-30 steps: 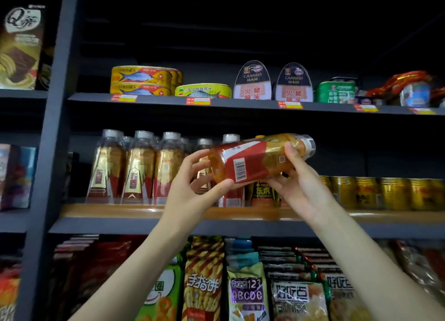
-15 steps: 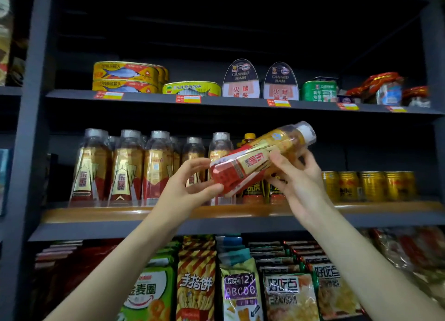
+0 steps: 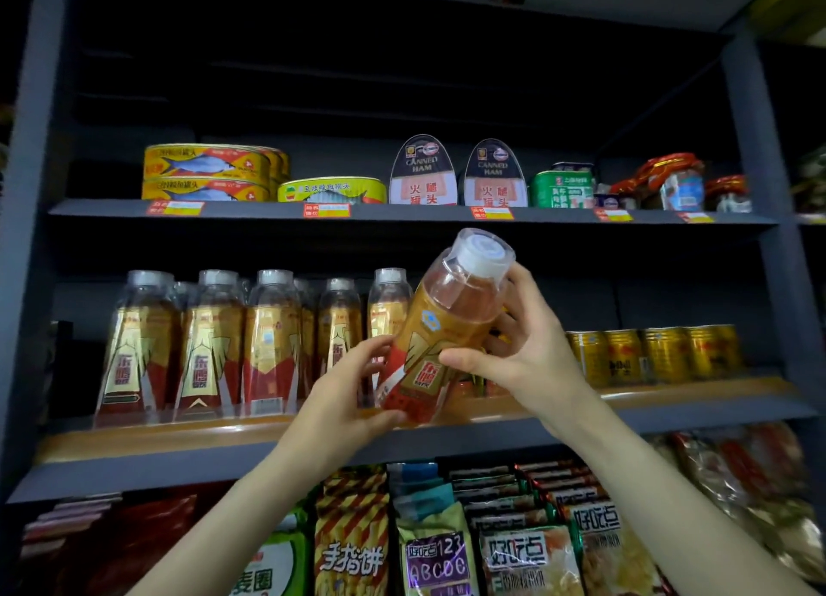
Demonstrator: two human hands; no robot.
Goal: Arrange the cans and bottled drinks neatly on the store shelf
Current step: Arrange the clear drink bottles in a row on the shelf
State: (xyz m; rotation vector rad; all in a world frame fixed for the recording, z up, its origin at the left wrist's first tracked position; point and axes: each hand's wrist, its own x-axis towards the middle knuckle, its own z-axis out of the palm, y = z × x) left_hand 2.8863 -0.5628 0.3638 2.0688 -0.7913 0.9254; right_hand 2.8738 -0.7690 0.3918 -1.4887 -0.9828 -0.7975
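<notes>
Both hands hold a gold-and-red drink bottle [image 3: 440, 327] with a clear white cap in front of the middle shelf [image 3: 147, 439]. It leans with its cap up and to the right. My left hand [image 3: 344, 394] grips its base from the left. My right hand [image 3: 514, 354] grips its middle and neck from the right. A row of matching bottles [image 3: 210, 345] stands upright on the shelf to the left. Small gold cans [image 3: 652, 354] line the shelf to the right. My right hand hides what stands directly behind the bottle.
The upper shelf [image 3: 402, 213] carries yellow fish tins [image 3: 205, 173], canned ham tins [image 3: 456, 175], a green tin [image 3: 561, 188] and red-lidded jars [image 3: 670, 179]. Snack bags [image 3: 438, 546] fill the shelf below. Grey steel uprights [image 3: 769, 202] frame the bay.
The bottle has swung from lying nearly sideways to almost upright, cap up. Both hands have moved with it, closer to the shelf edge.
</notes>
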